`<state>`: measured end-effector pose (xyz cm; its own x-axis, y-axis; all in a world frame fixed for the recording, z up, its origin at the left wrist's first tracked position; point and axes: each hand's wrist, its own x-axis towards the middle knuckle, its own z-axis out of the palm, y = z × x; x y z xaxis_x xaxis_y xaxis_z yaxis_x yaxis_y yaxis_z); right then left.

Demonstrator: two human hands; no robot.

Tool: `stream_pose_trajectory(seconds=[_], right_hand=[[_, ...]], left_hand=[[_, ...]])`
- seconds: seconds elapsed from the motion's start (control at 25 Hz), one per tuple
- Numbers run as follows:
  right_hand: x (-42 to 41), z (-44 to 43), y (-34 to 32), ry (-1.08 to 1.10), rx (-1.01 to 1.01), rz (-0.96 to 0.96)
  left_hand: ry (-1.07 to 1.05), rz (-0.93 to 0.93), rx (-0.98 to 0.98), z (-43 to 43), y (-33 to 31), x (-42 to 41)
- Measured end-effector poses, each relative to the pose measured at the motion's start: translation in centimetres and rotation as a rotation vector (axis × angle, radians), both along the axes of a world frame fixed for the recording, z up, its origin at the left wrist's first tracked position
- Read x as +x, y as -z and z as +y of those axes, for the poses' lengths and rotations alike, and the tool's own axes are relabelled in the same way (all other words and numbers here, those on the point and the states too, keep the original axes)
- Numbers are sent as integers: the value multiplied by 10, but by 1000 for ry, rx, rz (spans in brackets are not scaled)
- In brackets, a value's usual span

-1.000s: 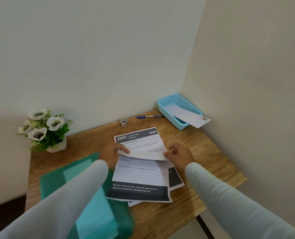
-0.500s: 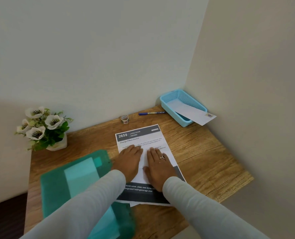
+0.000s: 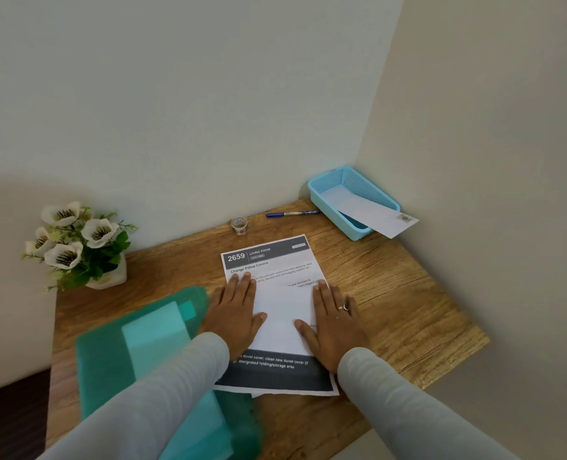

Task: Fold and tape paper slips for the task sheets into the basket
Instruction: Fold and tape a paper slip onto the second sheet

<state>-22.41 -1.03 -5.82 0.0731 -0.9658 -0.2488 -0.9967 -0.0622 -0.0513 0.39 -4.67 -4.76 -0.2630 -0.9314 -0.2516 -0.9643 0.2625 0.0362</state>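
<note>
A printed task sheet [image 3: 269,260] headed 2659 lies on the wooden table [image 3: 408,300], on top of other sheets. Its lower part is folded up, so a blank white flap [image 3: 283,313] covers the middle. My left hand [image 3: 234,313] presses flat on the flap's left edge. At the flap's right edge my right hand [image 3: 333,323], with a ring on it, also presses flat. A blue basket [image 3: 322,190] stands in the far right corner with a folded white slip [image 3: 371,212] sticking out over its rim. A small tape roll [image 3: 239,225] stands near the back wall.
A blue pen [image 3: 292,214] lies between the tape roll and the basket. A green plastic folder [image 3: 156,340] holding paper lies at the left, partly under my left arm. A pot of white flowers [image 3: 76,247] stands at the back left. Walls close the back and right sides.
A second ago both hands held the sheet's lower edge up in a fold. They laid it down flat, and since then they have slid apart from the middle to the flap's sides.
</note>
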Motion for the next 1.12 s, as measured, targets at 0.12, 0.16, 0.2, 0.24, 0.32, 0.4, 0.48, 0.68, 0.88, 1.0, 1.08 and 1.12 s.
stream_pose_trajectory(seconds=[0.12, 0.16, 0.2, 0.24, 0.32, 0.4, 0.48, 0.68, 0.88, 1.0, 1.08, 1.12], right_hand=[[-8, -1, -7, 21, 25, 36], [-5, -3, -10, 27, 19, 52], [2, -6, -13, 22, 3, 62], [11, -8, -16, -6, -16, 59], [34, -12, -19, -113, -29, 12], [53, -14, -19, -159, -4, -57], [57, -15, -16, -144, -15, -97], [-3, -8, -18, -43, -52, -36], [-29, -7, -25, -12, -35, -50], [-27, -10, -32, -8, -4, -59], [-28, -12, -38, 1, 34, -64], [-28, -14, -41, 6, 58, -68]], left_hand=[[-29, -14, 9, -2, -1, 4], [-30, -20, 5, -2, -1, 3], [-28, -25, -1, -3, -2, 1], [-27, -30, -5, -3, -1, 0], [-27, -41, -9, -3, 0, -1], [-26, -52, -11, -3, 0, 0], [-18, -65, -12, -3, 0, 1], [0, -67, 21, -6, -7, 6], [85, -78, 35, -23, -34, 3], [108, -115, 96, -42, -45, -1], [118, -115, 155, -49, -49, -5], [116, -103, 189, -52, -51, -7]])
